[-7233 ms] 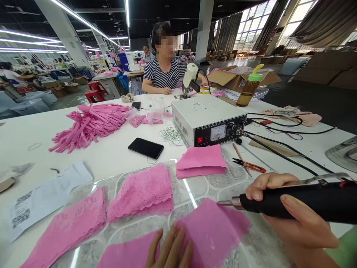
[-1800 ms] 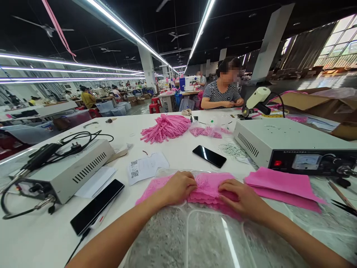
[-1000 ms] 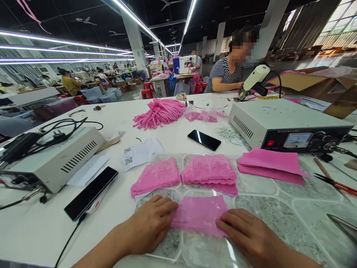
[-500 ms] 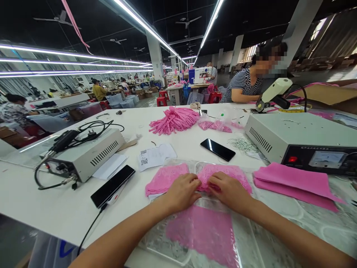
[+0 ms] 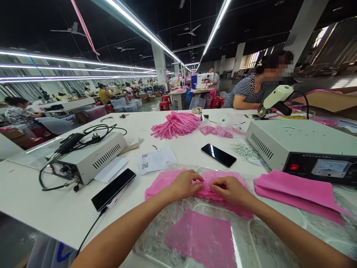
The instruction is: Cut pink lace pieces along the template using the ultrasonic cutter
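Observation:
Two heaps of pink lace fabric, a left one and a right one, lie side by side on clear plastic. My left hand rests between them, its thumb and curved fingers closed on the lace edge. Pinched in my right hand is the edge of the right lace, a layer of which hangs toward me under the wrist. Exactly how many layers the fingertips hold is hidden. Nearer to me, a flat pink fabric piece shows through the clear plastic sheet.
Folded pink fabric lies at right, before a grey machine box. Another box with a cable stands left. Two phones, one left and one ahead, a printed paper and pink straps lie around. A co-worker sits opposite.
The right lace has been drawn toward me, and its front edge now hangs lower under my right wrist. My right hand has turned into a tighter pinch. The view has tilted slightly up.

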A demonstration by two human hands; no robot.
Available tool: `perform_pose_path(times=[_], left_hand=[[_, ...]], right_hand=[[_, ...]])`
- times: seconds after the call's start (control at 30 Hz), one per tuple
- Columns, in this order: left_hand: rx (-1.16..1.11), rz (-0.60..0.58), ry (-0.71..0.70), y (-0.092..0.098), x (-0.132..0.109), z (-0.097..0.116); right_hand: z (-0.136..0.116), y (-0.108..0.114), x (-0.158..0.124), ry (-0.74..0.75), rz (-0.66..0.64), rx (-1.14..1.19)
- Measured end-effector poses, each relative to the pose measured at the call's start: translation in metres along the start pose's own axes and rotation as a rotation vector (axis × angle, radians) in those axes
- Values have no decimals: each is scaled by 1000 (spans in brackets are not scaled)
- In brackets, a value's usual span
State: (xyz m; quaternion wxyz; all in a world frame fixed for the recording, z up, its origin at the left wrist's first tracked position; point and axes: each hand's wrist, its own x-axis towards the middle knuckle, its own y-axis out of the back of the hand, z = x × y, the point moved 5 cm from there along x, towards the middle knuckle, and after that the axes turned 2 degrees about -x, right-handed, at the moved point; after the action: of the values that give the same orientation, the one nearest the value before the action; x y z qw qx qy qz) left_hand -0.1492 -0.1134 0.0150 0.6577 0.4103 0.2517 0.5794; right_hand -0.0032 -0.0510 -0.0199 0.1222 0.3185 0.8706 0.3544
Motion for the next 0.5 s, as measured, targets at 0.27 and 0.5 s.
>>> perform_pose_path(times=[0.27, 0.5], left_hand=[[-40, 84, -56, -4, 16, 7], [0, 235, -40, 0, 17, 17]], right_hand=[[1, 7, -2, 1, 15, 160], [-2, 10, 2, -31, 110, 248]])
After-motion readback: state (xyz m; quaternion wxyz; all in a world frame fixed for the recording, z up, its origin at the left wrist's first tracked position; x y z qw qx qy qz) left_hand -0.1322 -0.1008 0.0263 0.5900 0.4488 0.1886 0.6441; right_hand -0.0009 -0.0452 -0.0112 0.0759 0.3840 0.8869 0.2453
